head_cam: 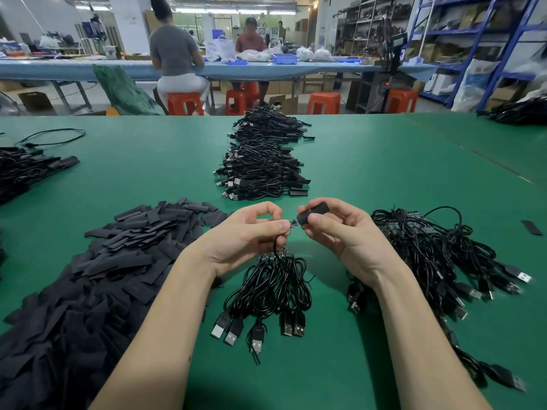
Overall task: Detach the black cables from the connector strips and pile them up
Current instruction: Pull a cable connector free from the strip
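One head-worn wide-angle view looks forward and down, close over the green table [384, 173], workshop beyond.

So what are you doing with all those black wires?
A person is working on cables at a green table. The left hand pinches one cable's end, with a bundle hanging below it. The right hand holds a black sleeve at that end. Finished cables are piled ahead, flat sleeves lie left, and more cables wait right.

sleeves [97, 270] left, cable pile [263, 161] behind, unsorted cables [429, 250] right
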Motion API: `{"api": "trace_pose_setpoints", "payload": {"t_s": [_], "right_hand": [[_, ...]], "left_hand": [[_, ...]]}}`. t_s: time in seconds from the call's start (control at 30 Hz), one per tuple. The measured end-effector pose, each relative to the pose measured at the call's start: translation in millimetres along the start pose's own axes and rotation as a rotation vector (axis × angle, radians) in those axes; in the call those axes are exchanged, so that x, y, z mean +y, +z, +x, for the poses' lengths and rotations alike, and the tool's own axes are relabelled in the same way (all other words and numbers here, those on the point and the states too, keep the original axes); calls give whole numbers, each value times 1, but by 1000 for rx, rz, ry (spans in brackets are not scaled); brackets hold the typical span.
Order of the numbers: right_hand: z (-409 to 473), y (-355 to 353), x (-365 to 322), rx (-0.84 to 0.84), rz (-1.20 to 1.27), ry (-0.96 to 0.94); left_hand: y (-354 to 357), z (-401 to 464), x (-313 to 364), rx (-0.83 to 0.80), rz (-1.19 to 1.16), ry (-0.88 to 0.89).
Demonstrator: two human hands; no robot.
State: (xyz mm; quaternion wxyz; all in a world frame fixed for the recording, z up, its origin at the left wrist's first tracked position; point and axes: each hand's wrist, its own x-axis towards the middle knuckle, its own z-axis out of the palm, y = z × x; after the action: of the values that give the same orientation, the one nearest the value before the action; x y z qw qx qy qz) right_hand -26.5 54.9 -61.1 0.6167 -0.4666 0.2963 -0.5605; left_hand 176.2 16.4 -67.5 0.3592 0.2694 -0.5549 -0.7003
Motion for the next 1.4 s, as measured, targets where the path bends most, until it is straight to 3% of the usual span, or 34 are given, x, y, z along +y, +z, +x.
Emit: {"api": "trace_pose_setpoints", "payload": {"t_s": [0.3,0.53,0.83,1.03,1.2,1.4], "right_hand": [[4,1,-1,20,-21,-20],[9,0,-11,262,32,-62],[13,5,-34,364,91,-34],[15,8,-30,360,226,3],[15,10,-29,329,174,-65],[13,8,-26,315,173,-92]], "left_hand": [[7,2,3,78,51,55],[20,9,9,172,185,157],[30,13,22,290,341,322],[30,10,33,338,497,421],[29,11,33,353,629,475],[29,11,27,345,623,494]]}}
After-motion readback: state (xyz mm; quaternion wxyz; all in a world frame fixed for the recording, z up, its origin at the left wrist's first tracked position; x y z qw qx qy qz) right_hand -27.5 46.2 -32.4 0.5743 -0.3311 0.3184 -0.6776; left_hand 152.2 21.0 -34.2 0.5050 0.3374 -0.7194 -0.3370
